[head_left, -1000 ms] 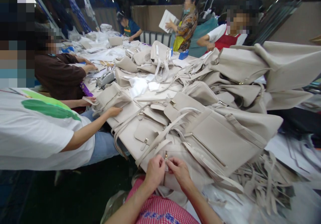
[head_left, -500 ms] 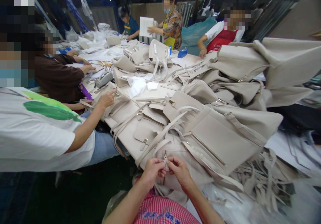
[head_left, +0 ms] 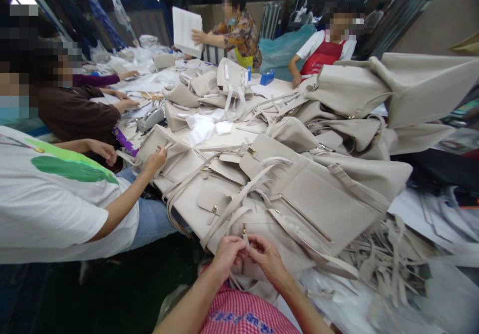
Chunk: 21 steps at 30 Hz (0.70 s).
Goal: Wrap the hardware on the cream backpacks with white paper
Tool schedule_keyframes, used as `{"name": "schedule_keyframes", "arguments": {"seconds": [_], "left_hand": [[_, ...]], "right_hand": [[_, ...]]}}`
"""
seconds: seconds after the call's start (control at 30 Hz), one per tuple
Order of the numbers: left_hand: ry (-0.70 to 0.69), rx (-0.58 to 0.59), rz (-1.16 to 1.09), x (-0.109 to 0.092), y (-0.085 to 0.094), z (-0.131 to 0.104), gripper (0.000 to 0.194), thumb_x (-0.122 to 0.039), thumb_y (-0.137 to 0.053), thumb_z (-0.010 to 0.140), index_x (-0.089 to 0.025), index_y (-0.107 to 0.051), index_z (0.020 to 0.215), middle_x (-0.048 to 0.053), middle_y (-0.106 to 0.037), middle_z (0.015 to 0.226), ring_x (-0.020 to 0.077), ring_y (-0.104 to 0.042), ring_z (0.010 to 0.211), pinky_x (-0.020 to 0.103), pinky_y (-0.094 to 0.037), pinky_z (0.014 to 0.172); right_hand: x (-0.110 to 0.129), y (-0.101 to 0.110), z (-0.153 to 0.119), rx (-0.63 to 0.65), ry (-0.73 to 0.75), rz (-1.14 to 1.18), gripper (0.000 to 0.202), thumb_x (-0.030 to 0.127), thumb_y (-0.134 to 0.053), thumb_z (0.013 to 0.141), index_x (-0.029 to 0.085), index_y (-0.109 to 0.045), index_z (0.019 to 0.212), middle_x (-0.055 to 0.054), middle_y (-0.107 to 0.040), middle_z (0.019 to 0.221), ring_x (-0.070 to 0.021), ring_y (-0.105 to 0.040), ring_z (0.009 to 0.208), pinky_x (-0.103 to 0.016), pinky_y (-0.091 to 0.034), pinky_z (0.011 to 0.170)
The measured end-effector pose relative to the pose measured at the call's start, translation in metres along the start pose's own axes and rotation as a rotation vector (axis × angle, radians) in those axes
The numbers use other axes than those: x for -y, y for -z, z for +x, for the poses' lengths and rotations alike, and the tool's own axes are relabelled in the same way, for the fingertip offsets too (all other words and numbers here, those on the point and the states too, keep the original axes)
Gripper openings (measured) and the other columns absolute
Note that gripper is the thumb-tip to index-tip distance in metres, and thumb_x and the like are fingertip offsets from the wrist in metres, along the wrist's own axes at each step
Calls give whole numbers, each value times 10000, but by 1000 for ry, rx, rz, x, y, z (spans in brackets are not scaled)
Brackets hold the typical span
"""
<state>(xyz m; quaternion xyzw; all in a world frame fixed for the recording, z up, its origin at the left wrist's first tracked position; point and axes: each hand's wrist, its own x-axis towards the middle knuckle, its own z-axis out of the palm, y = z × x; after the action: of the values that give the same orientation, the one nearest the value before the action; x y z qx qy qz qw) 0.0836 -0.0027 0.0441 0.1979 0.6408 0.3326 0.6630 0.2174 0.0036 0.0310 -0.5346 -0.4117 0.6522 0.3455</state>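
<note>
Just in front of my red checked apron (head_left: 243,314) lies a beige bag (head_left: 262,221) with a gold zipper. Both my hands meet at its zipper pull (head_left: 245,239), a short pale tab hanging from the gold slider. The fingers of my left hand (head_left: 230,256) are pinched on the tab from the left. From the right, my right hand (head_left: 266,256) pinches at the tab's lower end with thumb and forefinger. My fingertips partly hide the tab and the zipper below it.
Beige bags (head_left: 310,194) with long straps are heaped across the table (head_left: 189,206). Loose straps (head_left: 389,259) and clear plastic (head_left: 445,289) lie at right. A co-worker in a white shirt (head_left: 56,189) handles a bag close on my left; others work farther round the table.
My hands stay at the zipper pull, with only small finger shifts. The view has swung slightly right. The neighbour's near hand has drawn back, and a far co-worker has moved a white block left.
</note>
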Motion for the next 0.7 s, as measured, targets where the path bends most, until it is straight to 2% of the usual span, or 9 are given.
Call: {"name": "schedule_keyframes", "arguments": {"seconds": [0.23, 0.53, 0.7], "left_hand": [[-84, -47, 33, 1, -4, -3, 227, -378, -708, 630, -168, -647, 570, -23, -549, 507, 107, -455, 493, 210, -222, 436], [-92, 10, 3, -2, 0, -12, 317, -456, -706, 601, -143, -693, 649, 13, -618, 611, 132, -517, 583, 220, -295, 489], [-80, 20, 1, -2, 4, -12, 283, -413, -662, 607, -135, -692, 653, 14, -605, 577, 129, -518, 556, 219, -297, 485]], "right_hand": [[3, 1, -2, 12, -9, 12, 285, 371, -765, 616, 188, -764, 835, 23, -627, 575, -128, -505, 523, -251, -386, 533], [17, 4, -2, 44, -105, 43, 216, 381, -768, 621, 197, -734, 728, 16, -653, 606, -129, -531, 552, -231, -398, 520], [18, 4, -6, 85, -160, 77, 295, 455, -764, 640, 192, -733, 769, 14, -672, 689, -103, -518, 555, -231, -412, 558]]}}
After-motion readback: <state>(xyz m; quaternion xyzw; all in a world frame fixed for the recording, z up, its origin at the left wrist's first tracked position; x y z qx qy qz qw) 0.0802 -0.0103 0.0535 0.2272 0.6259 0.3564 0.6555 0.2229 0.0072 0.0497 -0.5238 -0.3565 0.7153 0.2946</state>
